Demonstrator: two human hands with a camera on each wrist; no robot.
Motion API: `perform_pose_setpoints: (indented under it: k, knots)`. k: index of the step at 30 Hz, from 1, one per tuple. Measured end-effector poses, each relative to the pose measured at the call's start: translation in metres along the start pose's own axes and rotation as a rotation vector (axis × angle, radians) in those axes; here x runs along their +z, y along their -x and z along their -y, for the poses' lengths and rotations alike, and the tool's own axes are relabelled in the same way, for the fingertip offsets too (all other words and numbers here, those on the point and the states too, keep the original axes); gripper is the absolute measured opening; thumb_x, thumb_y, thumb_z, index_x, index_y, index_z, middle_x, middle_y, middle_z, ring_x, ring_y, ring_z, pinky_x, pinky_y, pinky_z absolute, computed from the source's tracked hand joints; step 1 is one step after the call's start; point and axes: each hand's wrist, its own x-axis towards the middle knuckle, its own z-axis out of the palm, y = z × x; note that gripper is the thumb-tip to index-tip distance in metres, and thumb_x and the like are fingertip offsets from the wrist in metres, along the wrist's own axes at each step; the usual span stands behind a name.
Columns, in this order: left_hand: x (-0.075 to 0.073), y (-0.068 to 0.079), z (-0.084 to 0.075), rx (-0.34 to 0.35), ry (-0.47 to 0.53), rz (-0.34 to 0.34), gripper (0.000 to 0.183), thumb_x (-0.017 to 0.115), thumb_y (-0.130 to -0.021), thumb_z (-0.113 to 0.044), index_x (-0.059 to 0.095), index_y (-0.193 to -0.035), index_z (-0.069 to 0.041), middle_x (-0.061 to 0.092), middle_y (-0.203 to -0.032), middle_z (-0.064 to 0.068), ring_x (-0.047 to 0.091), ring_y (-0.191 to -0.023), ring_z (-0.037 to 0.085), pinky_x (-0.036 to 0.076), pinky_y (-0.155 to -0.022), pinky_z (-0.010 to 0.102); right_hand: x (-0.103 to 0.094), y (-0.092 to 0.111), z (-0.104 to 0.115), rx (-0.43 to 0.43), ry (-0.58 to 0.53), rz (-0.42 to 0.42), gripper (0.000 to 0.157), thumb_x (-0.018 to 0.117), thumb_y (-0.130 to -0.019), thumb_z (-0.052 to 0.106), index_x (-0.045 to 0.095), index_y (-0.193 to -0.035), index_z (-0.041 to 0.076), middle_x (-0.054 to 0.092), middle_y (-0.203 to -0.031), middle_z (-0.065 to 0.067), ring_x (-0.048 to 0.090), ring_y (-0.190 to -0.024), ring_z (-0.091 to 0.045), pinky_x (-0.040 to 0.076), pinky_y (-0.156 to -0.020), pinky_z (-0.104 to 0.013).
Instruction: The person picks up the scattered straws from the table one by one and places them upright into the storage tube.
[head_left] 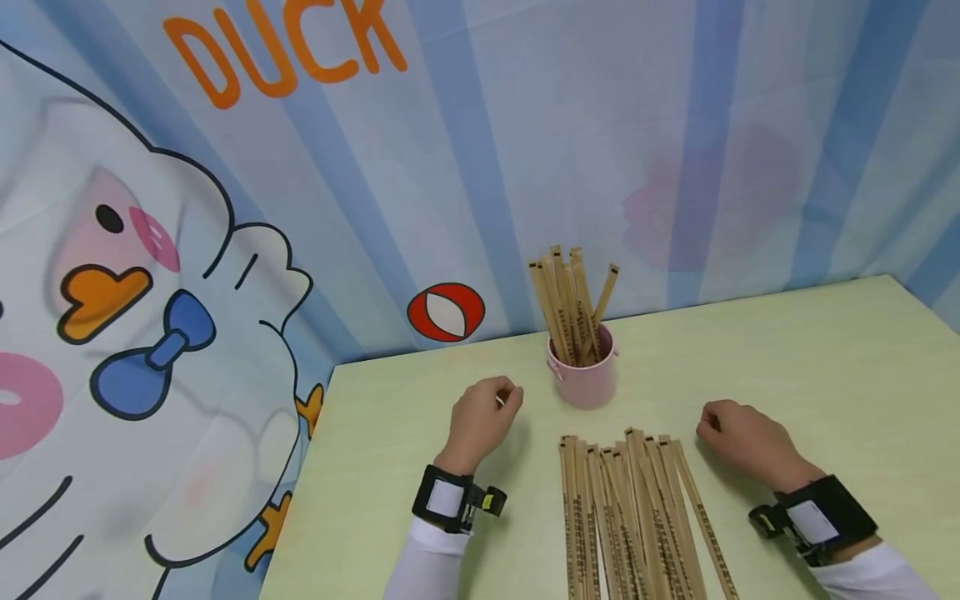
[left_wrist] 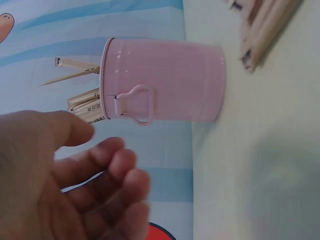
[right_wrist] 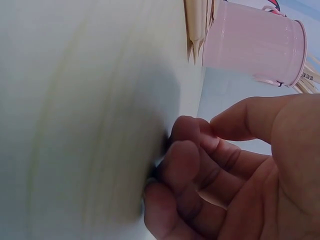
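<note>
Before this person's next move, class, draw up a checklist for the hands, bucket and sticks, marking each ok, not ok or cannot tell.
1. Left hand free: ok, it holds nothing.
2. Right hand free: ok, it holds nothing.
3. Pink bucket upright: ok.
4. Loose sticks neatly aligned: not ok; tops are uneven and the rightmost stick angles away.
5. Bucketed sticks touching the bottom: cannot tell; their lower ends are hidden.

A pale yellow table (head_left: 825,358) bears a pink bucket (head_left: 587,388) and wrapped sticks (head_left: 648,508).
</note>
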Motion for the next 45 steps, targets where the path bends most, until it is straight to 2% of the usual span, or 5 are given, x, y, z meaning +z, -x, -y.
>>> perform_pose_setpoints:
  k: [5, 10, 26, 39, 45]
  knots:
    - [0.005, 0.025, 0.009, -0.009, -0.052, 0.21, 0.023, 0.057, -0.095, -0.022, 0.063, -0.074, -0.014, 0.053, -0.062, -0.005, 0.045, -0.052, 0.008, 0.036, -0.047, 0.024, 0.001, 0.001, 0.0, 0.001, 0.002, -0.004, 0.022, 0.049, -0.089, 0.008, 0.051, -0.067, 0.012, 0.04, -0.057, 0.002, 0.037, -0.051, -0.013, 0.028, -0.048, -0.03]
    - [0.013, 0.039, 0.015, -0.023, -0.056, 0.29, 0.028, 0.056, -0.094, -0.019, 0.057, -0.066, -0.016, 0.046, -0.058, -0.006, 0.042, -0.05, 0.007, 0.032, -0.047, 0.023, 0.0, 0.001, 0.0, 0.002, 0.004, -0.01, 0.022, 0.048, -0.088, 0.008, 0.051, -0.067, 0.012, 0.039, -0.056, 0.002, 0.036, -0.05, -0.013, 0.028, -0.047, -0.03]
    - [0.026, 0.056, 0.022, -0.029, -0.071, 0.277, 0.025, 0.057, -0.09, -0.013, 0.055, -0.065, -0.017, 0.042, -0.056, -0.008, 0.04, -0.05, 0.006, 0.03, -0.047, 0.022, -0.003, 0.003, 0.002, 0.008, 0.006, 0.016, 0.024, 0.049, -0.09, 0.009, 0.049, -0.066, 0.012, 0.038, -0.057, 0.002, 0.036, -0.051, -0.013, 0.028, -0.048, -0.03]
    - [0.027, 0.056, 0.026, -0.023, -0.067, 0.228, 0.021, 0.057, -0.087, -0.012, 0.059, -0.067, -0.017, 0.048, -0.058, -0.008, 0.042, -0.051, 0.006, 0.034, -0.048, 0.023, -0.011, 0.016, 0.017, -0.031, -0.008, 0.307, 0.033, 0.071, -0.083, 0.039, 0.053, -0.066, 0.018, 0.043, -0.056, 0.007, 0.039, -0.05, -0.01, 0.029, -0.049, -0.029]
    - [0.028, 0.057, 0.026, -0.016, -0.064, 0.232, 0.021, 0.057, -0.088, -0.013, 0.058, -0.067, -0.018, 0.047, -0.058, -0.008, 0.042, -0.051, 0.006, 0.033, -0.048, 0.023, -0.004, 0.025, 0.021, -0.032, 0.026, 0.315, 0.035, 0.074, -0.079, 0.039, 0.051, -0.063, 0.018, 0.039, -0.054, 0.007, 0.035, -0.049, -0.01, 0.027, -0.049, -0.029]
